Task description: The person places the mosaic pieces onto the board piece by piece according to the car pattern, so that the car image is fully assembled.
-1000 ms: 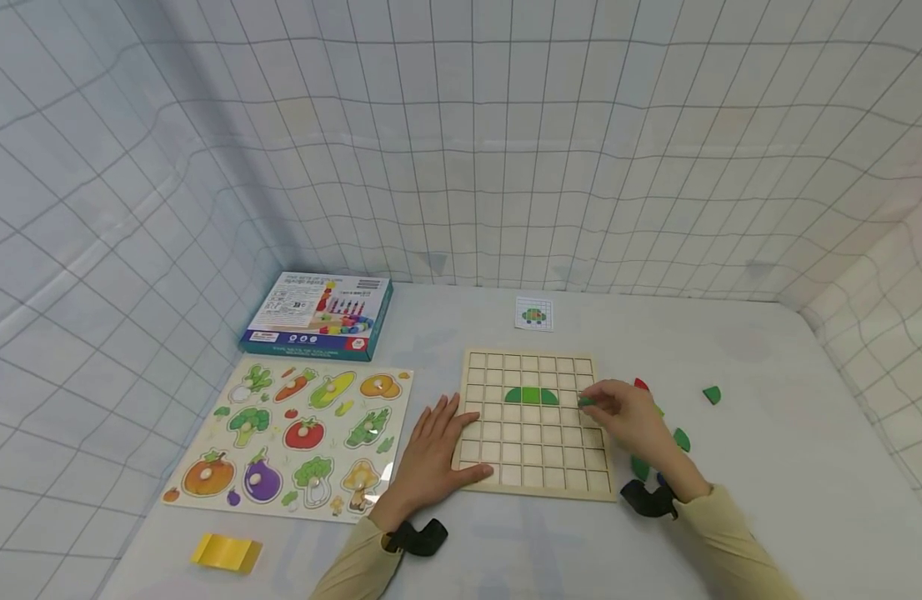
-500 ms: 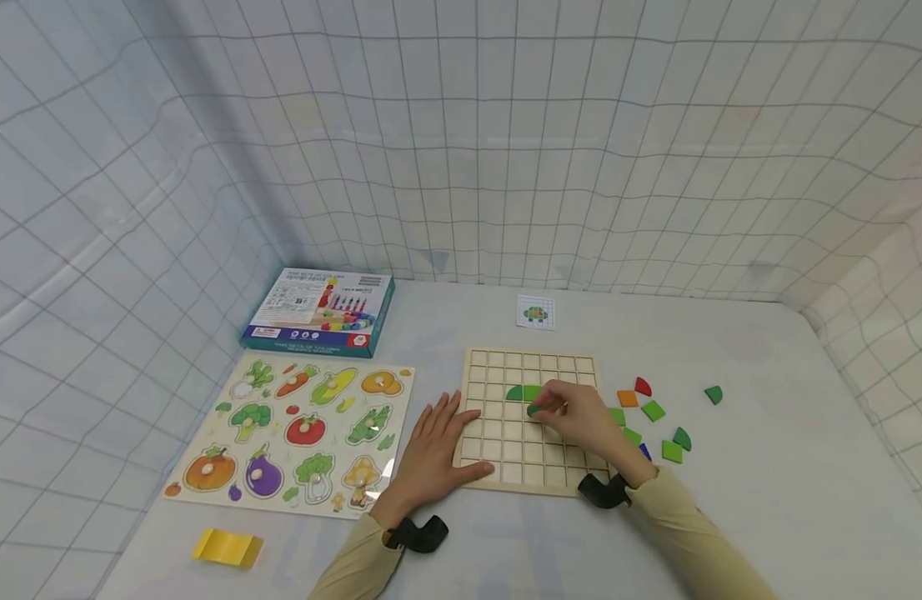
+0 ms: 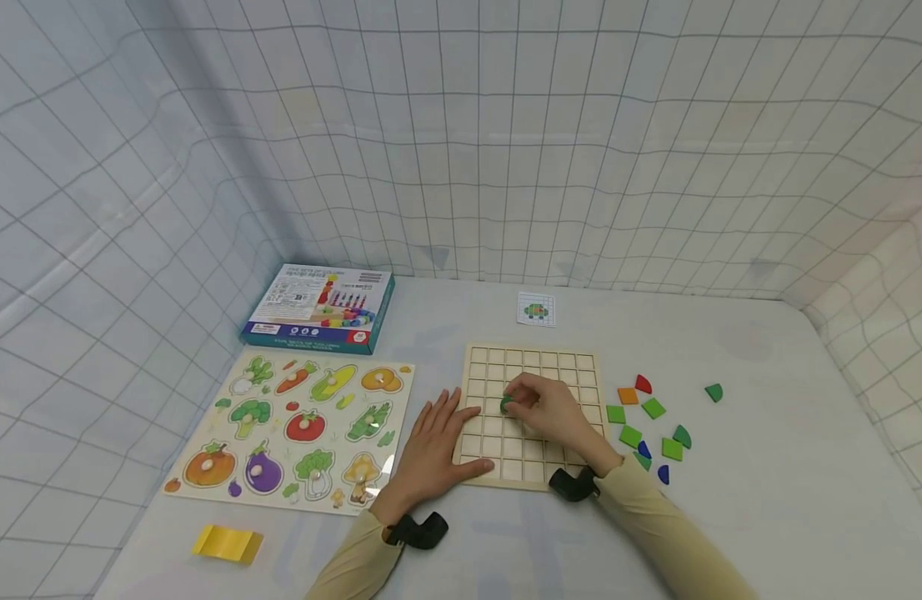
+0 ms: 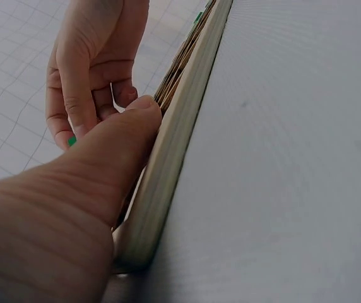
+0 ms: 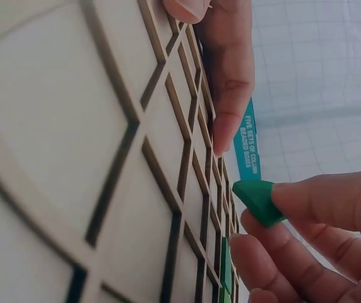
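Note:
My right hand (image 3: pixel 551 408) pinches a dark green quarter-circle tile (image 5: pixel 260 202) between thumb and fingers, over the left-middle cells of a wooden grid board (image 3: pixel 513 472). In the right wrist view the tile is tilted and held just off the grid. Green pieces (image 5: pixel 225 262) sit in the board's cells beyond it; from the head they are hidden behind the right hand. My left hand (image 3: pixel 429 454) lies with fingers spread along the board's left edge. Its thumb (image 4: pixel 127 123) rests on the board's rim in the left wrist view.
Right of the board lie loose tiles: an orange square (image 3: pixel 628 396), a red quarter-circle (image 3: pixel 643 383), several green and blue ones. A pattern card (image 3: pixel 536 310) lies behind. To the left are a vegetable puzzle (image 3: pixel 333 450), a box (image 3: pixel 318 308) and a yellow bent piece (image 3: pixel 227 544).
My right hand has carried the green tile leftward from the board's right edge to its left-middle cells, uncovering the loose tiles. The left hand has stayed in place.

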The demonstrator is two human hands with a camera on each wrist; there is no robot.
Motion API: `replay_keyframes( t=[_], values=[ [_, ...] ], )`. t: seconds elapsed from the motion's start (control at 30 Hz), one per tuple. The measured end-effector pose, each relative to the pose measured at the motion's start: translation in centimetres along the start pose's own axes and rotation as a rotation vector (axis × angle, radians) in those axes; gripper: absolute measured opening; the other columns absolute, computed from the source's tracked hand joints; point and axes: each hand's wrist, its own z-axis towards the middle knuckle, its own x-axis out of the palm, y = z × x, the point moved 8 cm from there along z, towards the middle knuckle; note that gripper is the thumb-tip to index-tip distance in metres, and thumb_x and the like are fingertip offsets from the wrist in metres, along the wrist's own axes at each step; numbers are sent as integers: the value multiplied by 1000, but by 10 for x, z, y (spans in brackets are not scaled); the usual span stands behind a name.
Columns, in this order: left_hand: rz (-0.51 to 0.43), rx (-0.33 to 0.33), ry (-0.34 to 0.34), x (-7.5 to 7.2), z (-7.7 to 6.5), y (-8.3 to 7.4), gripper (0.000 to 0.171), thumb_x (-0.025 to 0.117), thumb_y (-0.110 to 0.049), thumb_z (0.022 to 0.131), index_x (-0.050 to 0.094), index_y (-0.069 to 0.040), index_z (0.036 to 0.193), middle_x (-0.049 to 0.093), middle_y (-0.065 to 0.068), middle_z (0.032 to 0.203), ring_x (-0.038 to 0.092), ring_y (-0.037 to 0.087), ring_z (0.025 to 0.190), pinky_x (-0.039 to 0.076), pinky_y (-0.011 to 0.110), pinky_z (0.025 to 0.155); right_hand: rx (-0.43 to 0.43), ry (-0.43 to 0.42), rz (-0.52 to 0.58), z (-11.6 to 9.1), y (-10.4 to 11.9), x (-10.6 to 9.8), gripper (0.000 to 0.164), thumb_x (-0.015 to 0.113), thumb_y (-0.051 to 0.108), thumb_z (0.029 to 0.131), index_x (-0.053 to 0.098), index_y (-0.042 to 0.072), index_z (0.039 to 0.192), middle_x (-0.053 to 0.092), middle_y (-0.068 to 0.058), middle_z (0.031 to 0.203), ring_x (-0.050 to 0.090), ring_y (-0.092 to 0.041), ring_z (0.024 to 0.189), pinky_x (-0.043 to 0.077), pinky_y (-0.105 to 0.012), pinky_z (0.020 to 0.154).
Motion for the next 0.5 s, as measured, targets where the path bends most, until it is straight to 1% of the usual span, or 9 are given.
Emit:
replay_keyframes(
  t=[0.23,0.37,0.5],
  values=[
    [12,5,-2,0,0,1,77,63,-59,81,44,-13,139,21,16,154,11,29,142,6,42,114,26,29,-3,6,3,10,7,72,16,85,65,14,86,64,11,75,59,-5,68,50,-27,64],
    [15,3,2,0,1,1,77,63,-60,81,44,-13,139,21,16,154,11,29,142,5,42,114,26,38,-29,8,4,14,7,72,18,85,66,15,84,62,11,72,54,-6,60,46,-26,56],
    [15,-4,9,1,1,1,77,62,-60,82,44,-13,140,21,15,154,11,29,142,4,41,114,64,25,-77,11,1,15,7,73,21,85,67,18,82,61,13,71,50,-8,56,42,-27,52]
  ],
)
